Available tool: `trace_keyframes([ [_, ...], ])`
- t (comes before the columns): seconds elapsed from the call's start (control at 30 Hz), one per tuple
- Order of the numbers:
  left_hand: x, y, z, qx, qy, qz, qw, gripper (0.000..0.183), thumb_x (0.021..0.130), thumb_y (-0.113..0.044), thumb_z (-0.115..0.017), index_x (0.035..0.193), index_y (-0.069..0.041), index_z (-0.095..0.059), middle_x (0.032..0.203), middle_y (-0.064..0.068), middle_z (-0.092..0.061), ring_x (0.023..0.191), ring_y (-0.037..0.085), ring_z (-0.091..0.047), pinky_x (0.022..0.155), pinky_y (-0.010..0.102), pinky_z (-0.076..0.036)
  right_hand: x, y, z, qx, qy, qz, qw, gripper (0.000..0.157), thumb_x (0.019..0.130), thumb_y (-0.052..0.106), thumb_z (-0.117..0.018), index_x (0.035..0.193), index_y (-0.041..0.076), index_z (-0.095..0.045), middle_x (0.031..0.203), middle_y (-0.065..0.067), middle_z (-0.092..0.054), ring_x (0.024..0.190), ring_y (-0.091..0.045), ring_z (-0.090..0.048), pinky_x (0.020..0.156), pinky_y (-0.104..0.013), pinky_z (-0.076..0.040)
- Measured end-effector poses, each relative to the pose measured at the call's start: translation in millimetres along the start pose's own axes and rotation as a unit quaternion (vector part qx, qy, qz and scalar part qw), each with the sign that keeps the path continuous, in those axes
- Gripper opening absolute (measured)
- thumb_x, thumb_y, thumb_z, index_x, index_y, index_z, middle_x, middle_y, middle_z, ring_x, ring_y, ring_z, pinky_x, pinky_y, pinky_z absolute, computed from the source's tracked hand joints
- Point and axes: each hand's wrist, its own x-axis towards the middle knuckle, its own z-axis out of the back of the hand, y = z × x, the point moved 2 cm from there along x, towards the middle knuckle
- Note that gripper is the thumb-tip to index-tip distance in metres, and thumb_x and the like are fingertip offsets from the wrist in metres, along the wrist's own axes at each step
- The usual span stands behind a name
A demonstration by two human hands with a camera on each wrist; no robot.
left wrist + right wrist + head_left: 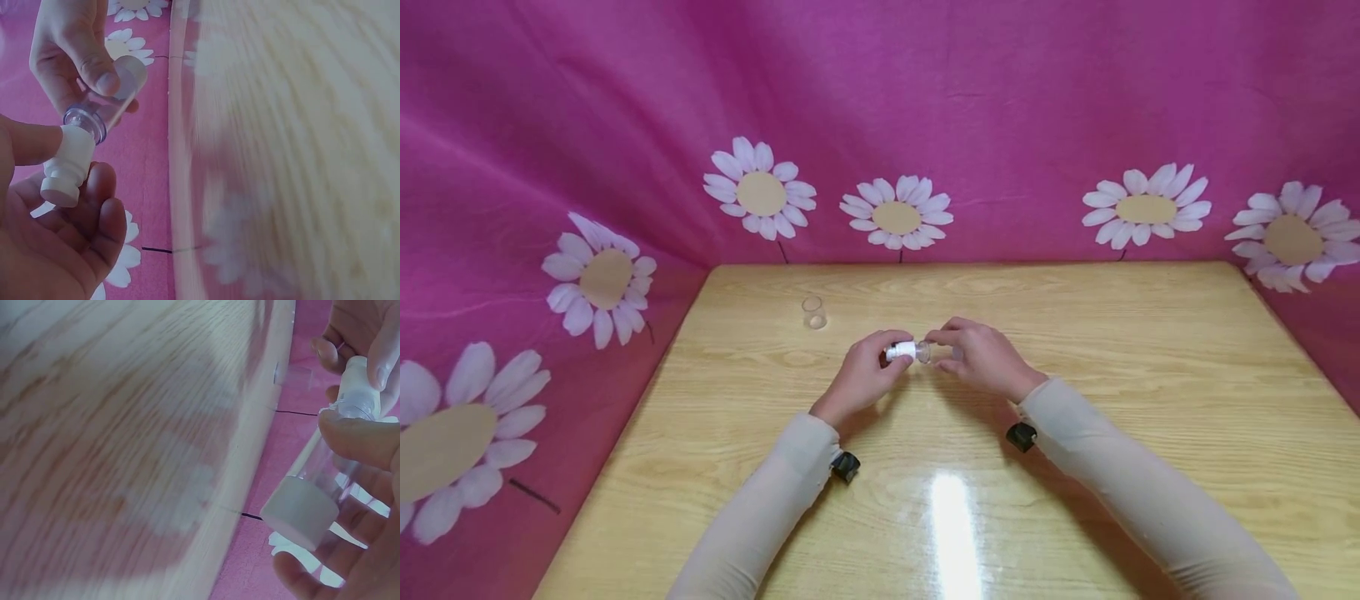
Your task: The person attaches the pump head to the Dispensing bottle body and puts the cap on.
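My left hand pinches a white pump top between thumb and fingers, its round press button turned toward me in the left wrist view. With thumb and fingertips my right hand grips a clear small bottle that has a white base. Held tilted in the air, the two pieces are in line, the pump's clear lower part right at the bottle's rim. Parts of the bottle are hidden behind the right fingers.
A small clear cap stands on the wooden table, beyond the left hand. Pink cloth with white daisies surrounds the table's back and sides. A light reflection shines near the front.
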Motion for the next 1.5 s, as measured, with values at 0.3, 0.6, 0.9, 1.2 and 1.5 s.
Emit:
trace_keyframes([
  [0.3, 1.3, -3.5, -2.8, 0.01, -0.027, -0.003, 0.9996, 0.033, 0.093, -0.015, -0.069, 0.125, -0.006, -0.063, 0.111, 0.01, -0.068, 0.085, 0.016, -0.059, 0.074, 0.026, -0.052, 0.4, 0.6, -0.4, -0.002, -0.002, 0.011, 1.0, 0.04, 0.087, 0.02, -0.077, 0.125, 0.01, -0.069, 0.11, -0.009, -0.068, 0.085, -0.023, -0.067, 0.078, -0.04, -0.056],
  [0.6, 0.3, -1.1, -4.9, -0.006, -0.025, 0.001, 0.9997, 0.033, 0.093, -0.017, -0.07, 0.124, -0.008, -0.064, 0.109, 0.008, -0.068, 0.083, 0.017, -0.058, 0.071, 0.024, -0.05, -1.7, -1.6, -0.8, 0.012, 0.004, -0.009, 1.0, 0.041, 0.087, 0.02, -0.077, 0.126, 0.01, -0.068, 0.112, -0.009, -0.069, 0.088, -0.023, -0.067, 0.079, -0.041, -0.056],
  [0.9, 0.9, -0.2, -3.8, -0.023, -0.035, 0.029, 0.9987, 0.036, 0.099, -0.026, -0.06, 0.131, -0.01, -0.062, 0.105, 0.006, -0.066, 0.075, 0.015, -0.053, 0.064, 0.024, -0.044, -0.9, -3.9, -1.4, 0.009, -0.002, -0.008, 1.0, 0.04, 0.088, 0.02, -0.076, 0.126, 0.011, -0.068, 0.112, -0.009, -0.069, 0.087, -0.022, -0.067, 0.079, -0.041, -0.056],
  [1.2, 0.5, -0.6, -3.1, -0.011, -0.053, 0.08, 0.9953, 0.027, 0.096, -0.034, -0.063, 0.114, -0.013, -0.067, 0.093, 0.004, -0.065, 0.071, 0.014, -0.054, 0.061, 0.025, -0.045, -0.2, -1.9, -1.3, 0.014, 0.004, -0.018, 1.0, 0.04, 0.088, 0.019, -0.076, 0.127, 0.012, -0.068, 0.113, -0.009, -0.068, 0.09, -0.023, -0.067, 0.081, -0.042, -0.056],
  [1.5, 0.0, 3.1, -1.3, -0.013, -0.051, 0.083, 0.9952, 0.026, 0.096, -0.033, -0.062, 0.112, -0.013, -0.067, 0.089, 0.004, -0.064, 0.069, 0.014, -0.052, 0.06, 0.024, -0.043, 3.0, -2.1, -5.0, 0.014, 0.016, -0.03, 0.999, 0.041, 0.088, 0.018, -0.075, 0.128, 0.012, -0.067, 0.114, -0.01, -0.068, 0.09, -0.024, -0.067, 0.081, -0.041, -0.056],
])
